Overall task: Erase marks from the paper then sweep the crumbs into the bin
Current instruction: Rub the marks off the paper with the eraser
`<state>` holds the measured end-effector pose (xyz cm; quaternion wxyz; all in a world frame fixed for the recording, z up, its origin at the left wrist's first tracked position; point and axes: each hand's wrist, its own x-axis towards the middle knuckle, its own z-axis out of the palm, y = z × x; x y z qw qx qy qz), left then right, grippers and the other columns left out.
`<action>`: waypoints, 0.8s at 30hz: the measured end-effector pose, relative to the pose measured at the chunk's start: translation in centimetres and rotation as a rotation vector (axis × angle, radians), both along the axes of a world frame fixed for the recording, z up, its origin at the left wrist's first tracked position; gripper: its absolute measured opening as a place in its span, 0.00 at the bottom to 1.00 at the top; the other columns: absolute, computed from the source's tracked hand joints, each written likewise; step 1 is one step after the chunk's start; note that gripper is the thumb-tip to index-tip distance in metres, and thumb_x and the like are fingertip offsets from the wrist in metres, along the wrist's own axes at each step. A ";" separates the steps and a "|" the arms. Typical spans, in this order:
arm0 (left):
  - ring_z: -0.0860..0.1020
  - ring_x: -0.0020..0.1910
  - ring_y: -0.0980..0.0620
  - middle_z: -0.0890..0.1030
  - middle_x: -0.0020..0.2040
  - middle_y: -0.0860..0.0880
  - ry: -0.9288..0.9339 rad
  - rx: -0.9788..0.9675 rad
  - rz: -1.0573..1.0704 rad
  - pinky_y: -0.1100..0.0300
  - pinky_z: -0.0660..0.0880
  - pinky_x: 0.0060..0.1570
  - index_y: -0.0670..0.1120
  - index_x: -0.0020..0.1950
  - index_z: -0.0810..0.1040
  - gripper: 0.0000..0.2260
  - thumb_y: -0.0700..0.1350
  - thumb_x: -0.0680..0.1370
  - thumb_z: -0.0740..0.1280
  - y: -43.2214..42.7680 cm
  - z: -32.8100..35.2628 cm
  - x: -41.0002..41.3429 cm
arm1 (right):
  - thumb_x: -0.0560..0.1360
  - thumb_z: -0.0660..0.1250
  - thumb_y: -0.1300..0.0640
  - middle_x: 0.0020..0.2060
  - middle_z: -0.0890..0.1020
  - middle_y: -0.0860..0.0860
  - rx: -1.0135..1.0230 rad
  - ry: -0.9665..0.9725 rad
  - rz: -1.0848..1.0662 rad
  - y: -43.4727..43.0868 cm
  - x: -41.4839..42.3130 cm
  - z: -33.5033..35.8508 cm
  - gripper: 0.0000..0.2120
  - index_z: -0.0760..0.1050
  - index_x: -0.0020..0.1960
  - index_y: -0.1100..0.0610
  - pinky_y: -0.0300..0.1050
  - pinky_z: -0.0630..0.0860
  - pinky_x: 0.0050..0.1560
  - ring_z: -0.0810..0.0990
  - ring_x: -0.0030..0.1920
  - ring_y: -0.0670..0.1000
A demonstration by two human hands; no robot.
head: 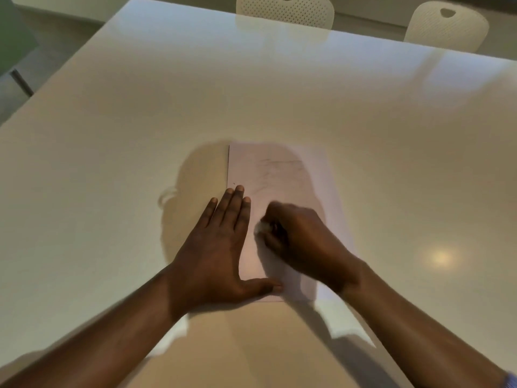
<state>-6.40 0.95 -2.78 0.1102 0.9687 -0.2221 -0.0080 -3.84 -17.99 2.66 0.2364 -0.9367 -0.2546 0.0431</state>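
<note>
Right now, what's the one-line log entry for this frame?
phase: erasing | left hand: flat, pressing paper left edge | right hand: gripping white eraser on paper | faint marks: visible | bin: not in view

Open table (279,93) beyond paper (313,169)

A wide, glossy pale table (279,93) carries one sheet of paper (279,175) lying flat toward its near side, the left hand (221,247) spread flat across the sheet's left edge and tabletop.
</note>
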 end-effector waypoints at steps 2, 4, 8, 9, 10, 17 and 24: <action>0.31 0.81 0.48 0.31 0.82 0.44 0.004 -0.002 0.005 0.45 0.46 0.81 0.43 0.82 0.35 0.62 0.86 0.65 0.46 -0.1 0.2 0.0 | 0.80 0.66 0.54 0.43 0.78 0.47 -0.002 -0.020 -0.097 1.4 2.2 0.1 0.06 0.75 0.54 0.55 0.29 0.71 0.41 0.77 0.41 0.45; 0.30 0.80 0.48 0.30 0.81 0.44 0.016 0.009 0.017 0.45 0.45 0.82 0.43 0.81 0.33 0.62 0.87 0.64 0.44 -0.1 0.3 -0.1 | 0.80 0.67 0.54 0.41 0.78 0.46 -0.007 -0.007 -0.130 1.5 2.2 0.1 0.06 0.75 0.54 0.55 0.29 0.71 0.39 0.78 0.40 0.44; 0.28 0.79 0.48 0.28 0.81 0.44 0.044 0.025 0.038 0.46 0.42 0.81 0.43 0.81 0.32 0.63 0.87 0.60 0.39 -0.2 0.4 0.1 | 0.79 0.67 0.51 0.39 0.78 0.41 0.023 0.147 -0.048 -0.9 -3.3 0.0 0.04 0.72 0.47 0.45 0.31 0.73 0.35 0.79 0.38 0.39; 0.27 0.79 0.49 0.28 0.81 0.44 0.046 0.020 0.038 0.46 0.41 0.81 0.44 0.81 0.31 0.63 0.86 0.60 0.38 -0.2 0.4 0.1 | 0.79 0.67 0.50 0.39 0.78 0.40 0.030 0.173 -0.050 -1.1 -4.2 -0.2 0.06 0.70 0.45 0.43 0.31 0.72 0.35 0.79 0.38 0.39; 0.27 0.79 0.49 0.28 0.81 0.45 0.049 0.014 0.036 0.47 0.41 0.81 0.44 0.81 0.31 0.63 0.86 0.60 0.38 -0.2 0.4 0.1 | 0.79 0.67 0.49 0.38 0.77 0.40 0.035 0.163 -0.066 -1.0 -4.3 -0.5 0.06 0.70 0.45 0.43 0.31 0.72 0.34 0.78 0.37 0.39; 0.29 0.80 0.49 0.29 0.81 0.45 0.029 -0.001 0.017 0.45 0.44 0.82 0.44 0.81 0.32 0.62 0.87 0.64 0.44 -0.1 0.3 0.0 | 0.80 0.66 0.54 0.41 0.78 0.49 0.070 -0.014 -0.304 3.0 3.9 -0.2 0.07 0.74 0.54 0.57 0.38 0.77 0.43 0.80 0.41 0.49; 0.25 0.78 0.48 0.25 0.79 0.44 0.075 0.039 0.038 0.46 0.40 0.81 0.43 0.80 0.29 0.63 0.86 0.61 0.41 -0.3 0.4 0.3 | 0.78 0.67 0.48 0.36 0.76 0.40 -0.014 0.133 -0.170 -0.4 -4.6 -0.1 0.08 0.69 0.44 0.43 0.32 0.70 0.32 0.77 0.36 0.40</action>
